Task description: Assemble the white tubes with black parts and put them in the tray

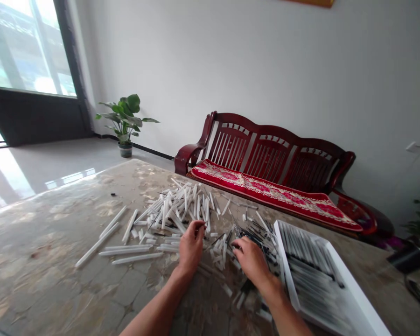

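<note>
My left hand [192, 245] is over the middle of the table, at the near edge of a heap of white pen-barrel-like tubes [177, 205]. Its fingers are curled into a pinch, and what they hold, if anything, is too small to make out. To the right, my right hand [251, 259] bends its thumb and fingers together beside a scatter of thin dark rods [257, 233]. A dark bit shows near those fingertips, too blurred to name. Short white pieces [219, 252] lie between the two hands.
A white shallow box [339, 266] on the right holds rows of pen-like sticks. Several longer white tubes [131, 249] lie to the left, with a small black piece [113, 194] beyond. Behind the patterned table [56, 252] stand a red wooden bench [262, 149] and a potted plant [125, 149].
</note>
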Motion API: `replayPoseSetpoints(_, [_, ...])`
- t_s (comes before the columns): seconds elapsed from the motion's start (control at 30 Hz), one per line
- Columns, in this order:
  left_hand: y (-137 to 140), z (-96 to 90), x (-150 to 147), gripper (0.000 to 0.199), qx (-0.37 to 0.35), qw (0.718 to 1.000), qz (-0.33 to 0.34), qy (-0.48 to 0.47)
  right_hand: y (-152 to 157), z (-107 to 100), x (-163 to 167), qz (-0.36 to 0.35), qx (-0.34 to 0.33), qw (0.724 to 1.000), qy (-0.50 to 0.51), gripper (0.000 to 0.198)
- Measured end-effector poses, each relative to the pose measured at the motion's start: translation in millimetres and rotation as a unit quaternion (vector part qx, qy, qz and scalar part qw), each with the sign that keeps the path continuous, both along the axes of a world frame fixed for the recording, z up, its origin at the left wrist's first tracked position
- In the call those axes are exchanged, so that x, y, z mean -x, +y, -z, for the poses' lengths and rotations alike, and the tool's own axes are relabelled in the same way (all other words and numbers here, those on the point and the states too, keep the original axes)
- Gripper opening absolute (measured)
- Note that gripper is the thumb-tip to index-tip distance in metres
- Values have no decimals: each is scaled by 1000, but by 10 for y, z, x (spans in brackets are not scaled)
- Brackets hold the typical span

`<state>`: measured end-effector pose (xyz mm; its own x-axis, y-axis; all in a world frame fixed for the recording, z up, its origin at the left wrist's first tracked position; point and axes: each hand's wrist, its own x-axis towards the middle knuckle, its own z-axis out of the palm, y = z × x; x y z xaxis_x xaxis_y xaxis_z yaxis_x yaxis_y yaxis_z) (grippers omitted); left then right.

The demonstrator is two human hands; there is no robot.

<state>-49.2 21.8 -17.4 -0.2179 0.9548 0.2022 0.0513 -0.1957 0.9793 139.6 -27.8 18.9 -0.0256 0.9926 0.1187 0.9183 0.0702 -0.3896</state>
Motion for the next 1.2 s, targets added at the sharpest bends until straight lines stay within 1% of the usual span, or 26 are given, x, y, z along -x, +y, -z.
replayPoseSetpoints(0.1, [10,20,-15,19,-4,999,-13,36,241,26,79,7,1,999,-38,24])
replayPoseSetpoints(0.27, [91,33,-6,19,-26,997,-73,-19,545,-34,314,12,18,997,-78,21])
replayPoseSetpoints(0.37, [135,43,23,20,-27,993,-99,-52,685,-54,505,35,25,995,-93,21])
replayPoseSetpoints(0.5, [150,64,34,19,-25,992,-101,-68,826,-47,722,68,51,990,-116,27])
replayPoseSetpoints(0.6, [144,79,25,18,-24,994,-92,-56,878,-52,793,82,83,985,-128,27])
replayPoseSetpoints(0.73, [127,70,9,18,-43,996,-79,-14,832,-134,740,85,112,981,-137,26])
replayPoseSetpoints(0.8, [105,57,-5,22,-69,995,-68,40,757,-209,676,79,117,980,-142,25])
replayPoseSetpoints(0.9, [56,39,-34,38,-119,981,-44,150,606,-334,573,57,117,982,-139,21])
replayPoseSetpoints(0.97, [23,32,-48,45,-144,967,-27,209,504,-408,508,20,115,989,-91,19])
replayPoseSetpoints(1.03, [1,25,-48,43,-157,958,-11,239,421,-468,434,-32,126,991,20,20])
replayPoseSetpoints(1.07, [-4,20,-44,40,-161,957,-3,242,390,-491,388,-57,135,985,91,23])
replayPoseSetpoints(1.13, [-8,9,-32,32,-168,961,11,220,348,-520,260,-82,148,962,212,31])
replayPoseSetpoints(1.17, [-7,3,-29,28,-166,966,14,196,335,-522,176,-74,144,956,244,35])
replayPoseSetpoints(1.2, [-6,-5,-30,23,-160,974,13,162,324,-514,78,-51,131,959,246,36])
